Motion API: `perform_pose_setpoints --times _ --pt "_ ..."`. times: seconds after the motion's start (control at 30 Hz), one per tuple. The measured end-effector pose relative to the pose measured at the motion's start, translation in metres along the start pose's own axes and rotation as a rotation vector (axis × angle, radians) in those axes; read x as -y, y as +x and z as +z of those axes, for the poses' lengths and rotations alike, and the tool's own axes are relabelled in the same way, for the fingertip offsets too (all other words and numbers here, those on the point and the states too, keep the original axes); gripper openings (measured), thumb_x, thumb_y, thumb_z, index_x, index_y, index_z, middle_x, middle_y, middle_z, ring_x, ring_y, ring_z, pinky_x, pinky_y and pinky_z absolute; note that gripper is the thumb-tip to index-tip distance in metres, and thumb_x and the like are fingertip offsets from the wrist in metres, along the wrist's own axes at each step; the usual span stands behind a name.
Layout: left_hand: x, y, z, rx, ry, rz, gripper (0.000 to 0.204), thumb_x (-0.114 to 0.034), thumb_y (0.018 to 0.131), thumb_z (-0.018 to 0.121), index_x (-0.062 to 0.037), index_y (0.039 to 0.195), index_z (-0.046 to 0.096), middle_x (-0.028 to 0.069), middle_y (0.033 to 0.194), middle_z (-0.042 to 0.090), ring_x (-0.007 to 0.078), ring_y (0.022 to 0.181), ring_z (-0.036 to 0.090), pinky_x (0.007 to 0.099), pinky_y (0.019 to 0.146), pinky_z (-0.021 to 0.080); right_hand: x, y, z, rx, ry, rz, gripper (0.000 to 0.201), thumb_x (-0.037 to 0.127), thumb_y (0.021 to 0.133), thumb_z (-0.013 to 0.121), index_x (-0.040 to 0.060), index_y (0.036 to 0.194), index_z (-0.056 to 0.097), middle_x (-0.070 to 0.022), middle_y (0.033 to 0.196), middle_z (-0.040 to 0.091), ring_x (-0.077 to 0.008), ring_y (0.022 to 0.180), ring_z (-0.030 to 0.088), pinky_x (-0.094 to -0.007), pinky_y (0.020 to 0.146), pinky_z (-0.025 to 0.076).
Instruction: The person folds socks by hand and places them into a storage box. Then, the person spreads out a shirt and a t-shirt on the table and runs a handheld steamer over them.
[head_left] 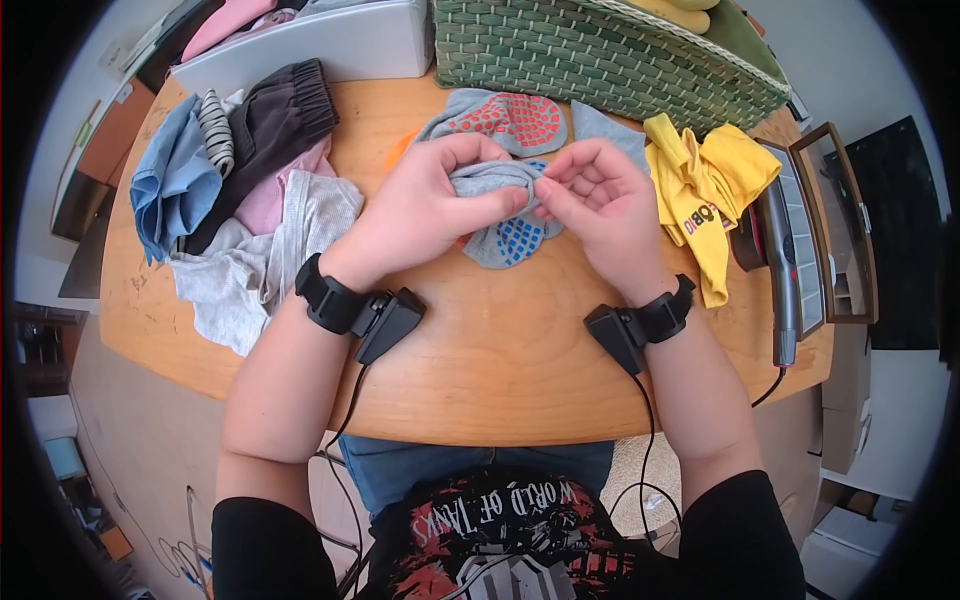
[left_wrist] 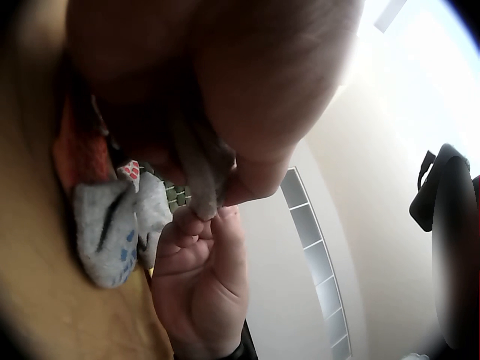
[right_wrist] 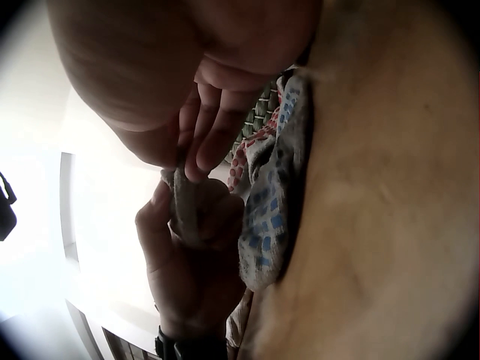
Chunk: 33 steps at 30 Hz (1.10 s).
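In the head view my left hand (head_left: 425, 205) grips a grey sock (head_left: 490, 180), bunched up, with the thumb lying along its near side. Thumb and fingertips of my right hand (head_left: 605, 205) pinch the right edge of that sock. The left wrist view shows the right hand (left_wrist: 202, 277) meeting a grey fold of it at the fingertips. Below the hands a grey sock with blue grip dots (head_left: 520, 240) lies on the table. Just beyond them is a grey sock with red grip dots (head_left: 520, 120). Something orange (head_left: 402, 150) is partly hidden behind the left hand.
A pile of clothes (head_left: 265, 200) lies on the left of the wooden table (head_left: 480, 350), a yellow garment (head_left: 705, 190) on the right. At the back stand a white bin (head_left: 350, 45) and a green woven basket (head_left: 590, 60). A corded grey appliance (head_left: 783, 290) sits at the right edge.
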<state>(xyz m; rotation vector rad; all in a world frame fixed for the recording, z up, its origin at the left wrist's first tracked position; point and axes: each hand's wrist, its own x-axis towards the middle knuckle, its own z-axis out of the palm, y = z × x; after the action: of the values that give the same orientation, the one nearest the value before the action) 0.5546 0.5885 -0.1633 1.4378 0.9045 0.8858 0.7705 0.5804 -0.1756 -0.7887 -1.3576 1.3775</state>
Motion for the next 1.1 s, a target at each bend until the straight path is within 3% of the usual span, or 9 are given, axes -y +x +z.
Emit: perform_pose_setpoints --times 0.07,0.17,0.2,0.27,0.5,0.57,1.1 --pt "-0.003 -0.001 -0.002 0.011 0.049 -0.078 0.025 -0.018 0.091 0.078 -0.0036 0.106 0.064 -0.0037 0.089 0.065 0.0003 0.072 0.056 0.0172 0.061 0.045 0.0 0.0 0.001 0.005 0.024 -0.01 0.015 -0.002 0.094 0.069 0.0 0.105 0.059 -0.0047 0.096 0.067 -0.0096 0.086 0.068 -0.0244 0.078 0.058" --pt "0.0 0.0 -0.001 -0.001 0.039 -0.048 0.024 -0.017 0.091 0.078 -0.0038 0.105 0.063 -0.0037 0.091 0.065 0.0004 0.077 0.056 0.0174 0.065 0.046 0.004 0.0 -0.001 0.041 0.005 0.006 0.017 -0.002 0.094 0.068 -0.0002 0.109 0.059 -0.0049 0.098 0.067 -0.01 0.087 0.068 -0.0245 0.08 0.058" --pt "0.002 0.001 0.0 -0.002 0.039 -0.048 0.024 -0.017 0.091 0.078 -0.0038 0.105 0.063 -0.0037 0.091 0.065 0.0004 0.077 0.056 0.0174 0.065 0.046 0.002 -0.001 -0.001 0.043 0.034 -0.009 0.019 -0.002 0.094 0.068 -0.0002 0.111 0.059 -0.0049 0.1 0.067 -0.0102 0.089 0.068 -0.0248 0.081 0.058" --pt "0.006 0.003 0.001 -0.042 0.031 0.054 0.028 -0.024 0.088 0.077 -0.0026 0.102 0.065 -0.0034 0.073 0.063 0.0016 0.055 0.053 0.0198 0.05 0.041 0.001 -0.002 -0.002 0.046 0.063 -0.024 0.02 -0.002 0.094 0.067 -0.0001 0.112 0.059 -0.005 0.102 0.066 -0.0105 0.091 0.067 -0.025 0.082 0.058" --pt "0.001 0.001 0.0 -0.048 0.051 0.053 0.027 -0.023 0.089 0.077 -0.0023 0.1 0.065 -0.0033 0.073 0.063 0.0017 0.056 0.053 0.02 0.05 0.042 -0.001 0.001 -0.005 0.105 0.024 -0.024 0.021 0.003 0.099 0.062 0.003 0.119 0.058 -0.0026 0.109 0.064 -0.0071 0.096 0.06 -0.0233 0.079 0.051" --pt "-0.003 0.0 -0.002 -0.006 0.068 -0.05 0.025 -0.019 0.09 0.079 -0.0044 0.103 0.064 -0.0048 0.091 0.063 0.0013 0.079 0.055 0.0189 0.067 0.045 -0.002 0.001 -0.005 0.123 0.03 -0.022 0.021 0.005 0.1 0.061 0.0036 0.12 0.058 -0.0023 0.109 0.063 -0.0067 0.095 0.059 -0.023 0.077 0.049" --pt "-0.006 -0.002 0.0 -0.003 0.072 -0.064 0.022 -0.017 0.091 0.077 -0.005 0.104 0.064 -0.0053 0.087 0.063 0.0007 0.071 0.054 0.0182 0.061 0.045 -0.002 0.001 -0.004 0.154 0.211 0.029 0.027 0.006 0.101 0.059 0.0042 0.127 0.053 -0.0025 0.106 0.063 -0.0076 0.089 0.057 -0.0237 0.077 0.048"
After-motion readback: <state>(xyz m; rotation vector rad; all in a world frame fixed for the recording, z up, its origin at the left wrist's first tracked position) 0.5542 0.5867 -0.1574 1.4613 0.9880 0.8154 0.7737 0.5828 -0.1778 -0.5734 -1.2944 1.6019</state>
